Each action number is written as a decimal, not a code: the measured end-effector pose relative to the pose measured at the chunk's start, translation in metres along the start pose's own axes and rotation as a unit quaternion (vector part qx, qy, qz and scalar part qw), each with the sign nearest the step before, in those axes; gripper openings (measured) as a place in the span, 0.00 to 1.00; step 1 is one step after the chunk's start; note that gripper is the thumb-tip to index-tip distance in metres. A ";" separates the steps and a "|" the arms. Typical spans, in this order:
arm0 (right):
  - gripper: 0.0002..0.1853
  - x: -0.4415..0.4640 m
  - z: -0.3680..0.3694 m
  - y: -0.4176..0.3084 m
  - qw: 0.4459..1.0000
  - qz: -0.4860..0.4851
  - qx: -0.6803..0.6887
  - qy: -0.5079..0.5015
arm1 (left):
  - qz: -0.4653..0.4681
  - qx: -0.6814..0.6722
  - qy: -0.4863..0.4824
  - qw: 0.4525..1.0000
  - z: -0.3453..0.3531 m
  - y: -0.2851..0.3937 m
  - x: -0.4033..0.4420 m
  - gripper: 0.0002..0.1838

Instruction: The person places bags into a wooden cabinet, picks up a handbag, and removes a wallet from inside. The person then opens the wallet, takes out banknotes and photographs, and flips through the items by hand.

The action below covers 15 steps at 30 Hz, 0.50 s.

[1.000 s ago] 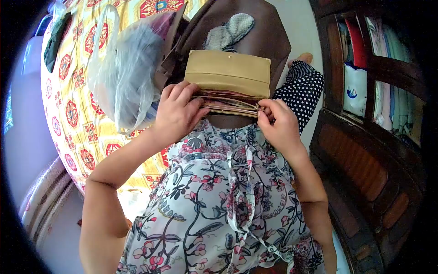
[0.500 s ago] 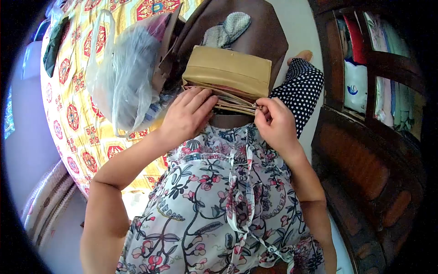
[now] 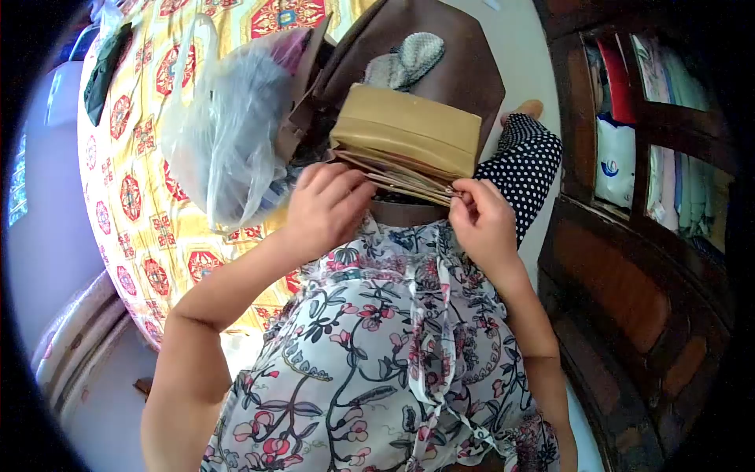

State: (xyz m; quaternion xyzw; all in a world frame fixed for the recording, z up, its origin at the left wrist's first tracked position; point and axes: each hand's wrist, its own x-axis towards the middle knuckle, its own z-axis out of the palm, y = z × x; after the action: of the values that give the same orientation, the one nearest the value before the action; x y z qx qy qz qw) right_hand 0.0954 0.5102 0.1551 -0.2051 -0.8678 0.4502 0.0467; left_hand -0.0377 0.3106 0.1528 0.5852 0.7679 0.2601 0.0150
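A tan long wallet [image 3: 409,126] lies opened toward me on my lap, its flap folded back and its inner compartments spread. My left hand [image 3: 330,203] is closed on the wallet's near left edge, its fingers curled over the inner layers. At the right end, my right hand [image 3: 481,219] pinches the wallet's near corner between thumb and fingers, close to a small metal zipper end. Beneath the wallet rests a large brown bag [image 3: 464,63]. On that bag, beyond the wallet, sits a bunched grey-and-white knitted cloth [image 3: 409,61]. What the compartments hold is hard to make out.
To the left, a filled translucent plastic bag [image 3: 228,134] stands on a yellow patterned bedspread [image 3: 126,157]. A dark wooden cabinet [image 3: 613,291] with folded fabrics on its shelves is at the right. My leg in polka-dot trousers [image 3: 527,165] extends forward.
The view has shifted slightly, so everything sits a little to the right. My left fingers have slid a little off the wallet's inside toward its near edge; the right hand keeps its pinch.
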 end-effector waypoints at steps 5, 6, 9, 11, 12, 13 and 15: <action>0.07 0.005 0.002 0.006 1.000 0.002 0.012 0.002 | -0.072 0.033 0.046 0.996 -0.007 -0.011 -0.013 0.17; 0.07 0.006 0.002 0.005 1.000 -0.004 0.012 -0.001 | -0.076 0.036 0.049 0.995 -0.007 -0.009 -0.010 0.17; 0.07 0.010 0.000 0.002 1.000 0.003 -0.005 -0.011 | -0.073 0.018 0.063 0.995 -0.002 -0.007 0.004 0.16; 0.07 0.008 0.000 0.003 1.000 0.000 0.004 -0.014 | -0.081 0.014 0.060 0.995 0.005 -0.008 0.013 0.15; 0.07 0.008 0.001 0.003 1.000 -0.003 0.000 -0.009 | -0.095 0.027 0.044 0.994 0.010 -0.008 0.017 0.14; 0.07 0.007 0.001 0.002 1.000 0.000 -0.001 -0.009 | -0.094 0.024 0.043 0.994 0.012 -0.009 0.016 0.14; 0.07 0.007 0.002 0.001 1.000 0.015 -0.002 -0.011 | -0.097 0.026 0.018 0.995 0.015 -0.014 0.015 0.12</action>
State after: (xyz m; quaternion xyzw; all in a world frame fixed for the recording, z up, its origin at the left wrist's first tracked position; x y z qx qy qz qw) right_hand 0.0891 0.5115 0.1526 -0.2130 -0.8659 0.4517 0.0298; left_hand -0.0497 0.3275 0.1382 0.5034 0.8277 0.2477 0.0106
